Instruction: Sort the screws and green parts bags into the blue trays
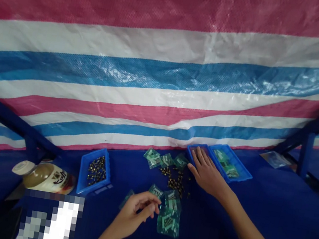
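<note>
Just right and beyond the pile (175, 184), the right hand (206, 170) lies spread open over the middle tray (189, 150); the left hand (134, 212), half curled, hangs to the pile's near left — whether it pinches anything, I can't tell. The step looks like a reach into that tray; lifting something out would call for a fingertip pinch. Three trays in all — parts tray (83, 172) left of the pile, packet tray (244, 172) farther right; three packets (153, 159) behind the pile, about four nearer, one half hidden; one bottle (50, 177), well left.
</note>
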Demonstrator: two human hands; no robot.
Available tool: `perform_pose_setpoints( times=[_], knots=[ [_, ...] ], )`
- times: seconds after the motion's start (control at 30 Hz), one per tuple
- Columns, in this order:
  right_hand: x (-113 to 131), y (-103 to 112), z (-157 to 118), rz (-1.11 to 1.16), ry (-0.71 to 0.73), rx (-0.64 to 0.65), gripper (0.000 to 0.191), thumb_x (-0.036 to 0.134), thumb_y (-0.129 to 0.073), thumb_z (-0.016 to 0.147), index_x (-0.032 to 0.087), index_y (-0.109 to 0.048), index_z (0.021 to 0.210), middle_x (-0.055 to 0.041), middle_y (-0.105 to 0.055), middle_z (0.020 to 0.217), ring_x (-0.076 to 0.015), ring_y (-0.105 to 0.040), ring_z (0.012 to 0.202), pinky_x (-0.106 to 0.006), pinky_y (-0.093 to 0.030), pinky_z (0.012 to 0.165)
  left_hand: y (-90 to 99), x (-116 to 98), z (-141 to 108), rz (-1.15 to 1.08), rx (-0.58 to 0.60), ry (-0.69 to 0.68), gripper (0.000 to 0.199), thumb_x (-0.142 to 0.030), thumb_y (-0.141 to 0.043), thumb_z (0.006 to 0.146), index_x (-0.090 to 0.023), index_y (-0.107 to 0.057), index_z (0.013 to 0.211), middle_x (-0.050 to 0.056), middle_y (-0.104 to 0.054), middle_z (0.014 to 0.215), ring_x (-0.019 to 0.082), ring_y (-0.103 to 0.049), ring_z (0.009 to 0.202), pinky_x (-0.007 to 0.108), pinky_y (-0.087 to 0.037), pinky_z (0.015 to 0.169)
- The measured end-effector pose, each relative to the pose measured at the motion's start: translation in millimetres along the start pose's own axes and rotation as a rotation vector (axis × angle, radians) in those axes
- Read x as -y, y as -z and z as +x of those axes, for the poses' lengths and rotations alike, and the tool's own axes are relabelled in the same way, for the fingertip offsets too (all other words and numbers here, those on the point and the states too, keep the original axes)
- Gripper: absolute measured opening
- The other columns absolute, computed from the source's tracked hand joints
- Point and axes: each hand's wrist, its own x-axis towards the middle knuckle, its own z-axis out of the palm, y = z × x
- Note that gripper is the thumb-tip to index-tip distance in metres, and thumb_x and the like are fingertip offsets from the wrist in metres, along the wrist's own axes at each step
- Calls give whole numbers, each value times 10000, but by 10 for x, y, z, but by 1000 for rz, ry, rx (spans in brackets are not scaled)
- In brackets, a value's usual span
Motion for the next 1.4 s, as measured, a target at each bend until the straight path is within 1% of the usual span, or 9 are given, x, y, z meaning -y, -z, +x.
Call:
perform_pose_setpoints(
  times=[0.3, 0.53, 0.63, 0.73, 0.87, 0.93, 1.03, 1.17, 1.4],
  knots=[
    [13, 11, 14, 12, -48, 29, 668, 536, -209, 1001, 115, -306, 1510, -161, -240, 1577, -309, -201, 1464, -514, -271, 1153, -3, -28, 12, -4, 11, -24, 400, -495, -562, 915, -129, -654, 1049, 100, -679, 855, 161, -601, 727, 235, -429, 573],
    [-23, 81, 17, 95, -11, -27, 600, 486, -208, 1013, 176, -302, 1517, -118, -287, 1569, -278, -258, 1451, -486, -303, 1145, 154, -96, -13, 250, -200, -204, 361, -469, -525, 935, -154, -685, 1009, 85, -701, 858, 191, -629, 794, 310, -485, 772],
    [-76, 246, -27, 159, 10, -141, 543, 433, -218, 1022, 216, -311, 1512, -77, -279, 1581, -231, -287, 1443, -423, -330, 1140, 275, -89, -14, 398, -331, -277, 330, -423, -485, 958, -176, -682, 1052, 78, -700, 912, 198, -634, 841, 319, -488, 812],
    [-145, 416, -146, 206, -70, -356, 496, 367, -227, 1023, 216, -349, 1479, -104, -284, 1573, -257, -318, 1420, -488, -326, 1123, 377, -49, 15, 576, -453, -326, 288, -368, -482, 960, -196, -661, 1105, 78, -686, 991, 209, -630, 912, 344, -494, 857],
    [-168, 495, -341, 232, -179, -503, 404, 347, -281, 1012, 191, -542, 1278, -160, -591, 1237, -304, -531, 1190, -532, -410, 996, 448, 24, 77, 878, -522, -344, 295, -347, -526, 939, -224, -623, 1189, 93, -637, 1152, 256, -568, 1104, 414, -479, 946],
    [-112, 478, -415, 250, -164, -424, 363, 359, -323, 1004, 190, -627, 1110, -135, -662, 992, -281, -624, 977, -455, -482, 872, 460, 54, 97, 996, -493, -322, 275, -343, -519, 947, -231, -632, 1171, 87, -630, 1158, 262, -552, 1127, 438, -460, 980],
    [40, 409, -489, 304, -31, -148, 291, 371, -413, 983, 230, -666, 952, -66, -690, 842, -212, -665, 772, -323, -507, 722, 467, 82, 104, 1067, -444, -279, 245, -345, -478, 971, -226, -650, 1098, 71, -653, 1076, 242, -586, 1037, 418, -477, 946],
    [216, 267, -547, 344, 66, 163, 160, 338, -530, 935, 238, -647, 979, -41, -711, 864, -210, -691, 778, -287, -497, 689, 463, 106, 99, 1083, -438, -251, 248, -335, -447, 984, -221, -651, 1067, 58, -671, 997, 231, -601, 967, 398, -485, 915],
    [300, 127, -541, 366, 56, 342, 28, 193, -540, 900, 207, -560, 887, -53, -669, 882, -210, -674, 773, -295, -465, 678, 380, 134, 112, 1050, -385, -241, 248, -324, -447, 986, -221, -660, 1057, 54, -668, 956, 227, -595, 951, 374, -487, 881]
  ],
)
